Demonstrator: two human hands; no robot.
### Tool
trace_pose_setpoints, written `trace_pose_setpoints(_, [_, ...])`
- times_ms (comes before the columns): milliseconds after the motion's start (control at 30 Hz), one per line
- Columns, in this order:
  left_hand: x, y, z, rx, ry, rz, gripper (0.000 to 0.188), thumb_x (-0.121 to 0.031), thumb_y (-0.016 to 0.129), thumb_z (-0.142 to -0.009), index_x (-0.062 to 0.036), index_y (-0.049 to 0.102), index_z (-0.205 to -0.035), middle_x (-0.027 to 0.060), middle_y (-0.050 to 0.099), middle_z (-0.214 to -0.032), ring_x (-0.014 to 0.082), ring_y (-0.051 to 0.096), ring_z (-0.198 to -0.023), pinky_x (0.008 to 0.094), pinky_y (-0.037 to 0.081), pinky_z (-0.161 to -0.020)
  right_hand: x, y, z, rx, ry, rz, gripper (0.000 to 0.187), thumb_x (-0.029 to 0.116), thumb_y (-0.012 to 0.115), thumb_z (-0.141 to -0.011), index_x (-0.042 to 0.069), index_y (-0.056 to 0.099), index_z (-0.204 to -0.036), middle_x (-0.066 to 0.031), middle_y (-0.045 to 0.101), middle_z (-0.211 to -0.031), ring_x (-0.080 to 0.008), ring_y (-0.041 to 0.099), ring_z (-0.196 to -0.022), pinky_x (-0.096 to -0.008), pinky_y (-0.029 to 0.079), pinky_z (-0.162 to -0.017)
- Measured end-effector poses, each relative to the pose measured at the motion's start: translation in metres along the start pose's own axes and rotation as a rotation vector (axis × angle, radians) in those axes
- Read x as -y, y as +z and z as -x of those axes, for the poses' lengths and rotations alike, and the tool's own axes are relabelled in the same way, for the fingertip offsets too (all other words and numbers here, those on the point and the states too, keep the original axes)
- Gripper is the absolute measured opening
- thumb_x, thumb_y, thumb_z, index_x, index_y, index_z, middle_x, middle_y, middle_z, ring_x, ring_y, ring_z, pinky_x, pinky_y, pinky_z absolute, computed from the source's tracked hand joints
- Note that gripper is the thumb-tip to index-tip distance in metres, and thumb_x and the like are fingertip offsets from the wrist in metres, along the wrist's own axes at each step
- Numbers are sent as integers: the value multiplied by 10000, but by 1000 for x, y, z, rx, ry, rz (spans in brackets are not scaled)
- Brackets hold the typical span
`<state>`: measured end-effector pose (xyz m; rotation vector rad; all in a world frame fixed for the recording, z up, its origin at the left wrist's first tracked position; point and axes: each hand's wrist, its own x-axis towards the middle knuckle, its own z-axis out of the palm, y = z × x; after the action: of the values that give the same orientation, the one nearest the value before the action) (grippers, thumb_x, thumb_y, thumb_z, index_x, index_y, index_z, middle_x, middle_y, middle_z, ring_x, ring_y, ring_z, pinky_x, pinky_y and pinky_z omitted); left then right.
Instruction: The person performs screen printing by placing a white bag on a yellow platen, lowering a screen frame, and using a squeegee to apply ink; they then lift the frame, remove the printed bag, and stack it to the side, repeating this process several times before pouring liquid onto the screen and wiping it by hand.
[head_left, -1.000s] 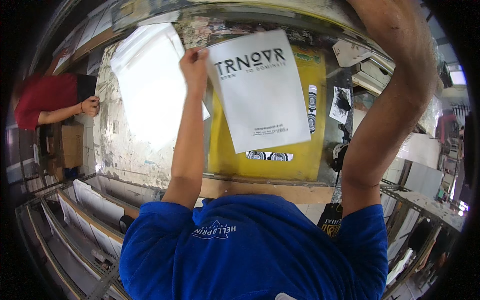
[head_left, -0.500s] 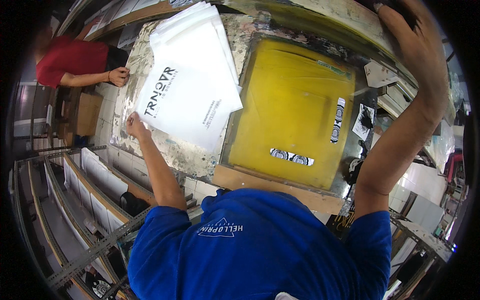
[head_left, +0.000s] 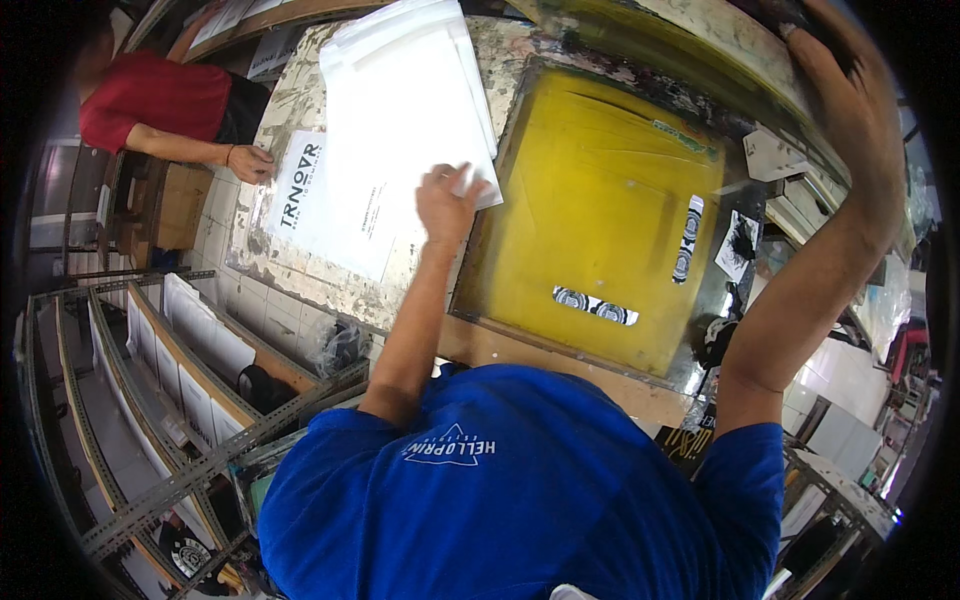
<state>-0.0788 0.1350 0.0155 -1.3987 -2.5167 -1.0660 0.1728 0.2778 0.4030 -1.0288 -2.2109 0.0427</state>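
Observation:
My left hand (head_left: 447, 207) is over the lower right part of a stack of white plastic bags (head_left: 405, 110). Its fingers are curled and pinched, with a bit of white showing between them, apparently the top bag. A white bag with black printed lettering (head_left: 345, 215) lies left of the stack, partly under its edge. My right hand (head_left: 845, 105) is raised at the far right, wrapped round the end of a long yellowish frame (head_left: 690, 45); its fingers are partly in shadow. Below the frame, a yellow panel (head_left: 590, 210) with two black-and-white patterned strips lies right of the stack.
A co-worker in a red shirt (head_left: 165, 105) stands far left, one hand near the table's edge. Metal racks (head_left: 180, 400) with white sheets fill the lower left. An ink-blotted white paper (head_left: 738, 245) lies right of the panel, near stacked boards.
My left hand has moved right, from the printed bag's left corner to the stack's lower right. The printed bag now lies further left, off the stack's top. My right hand stays raised.

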Motion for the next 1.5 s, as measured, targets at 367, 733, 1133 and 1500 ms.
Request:
trace_pose_setpoints(367, [5,20,2,65,-66,121,216,-233,887,-734,-110,813,-896,58,633,-1001,256,587,-999,426,491,-812,-29,1,-3,-28,-234,-89,458,67,581,-795,-59,703,-1217,-122,750,-902,-143,646,-709,-278,535,-677])
trace_pose_setpoints(733, [15,-3,-35,-303,-139,596,116,-63,816,-820,0,733,-871,48,659,-996,152,578,-858,305,459,-770,-23,-6,-9,59,-186,-55,418,108,585,-817,-33,728,-1183,-101,743,-836,-131,596,-620,-265,502,-607])
trace_pose_setpoints(1133, [-33,13,35,582,398,-108,580,-515,653,-931,-239,597,-1438,109,361,-1636,450,222,-1527,683,158,-1197,-39,2,-2,-143,-381,23,405,191,604,-855,-66,723,-1146,-178,746,-866,-225,649,-704,-339,535,-700])
trace_pose_setpoints(1500, [-150,105,61,723,690,36,703,-599,639,-897,-286,504,-1513,72,290,-1671,370,170,-1555,665,108,-1202,-61,-6,-26,84,-445,-118,404,240,605,-870,-75,748,-1078,-196,760,-890,-226,652,-651,-333,540,-663])
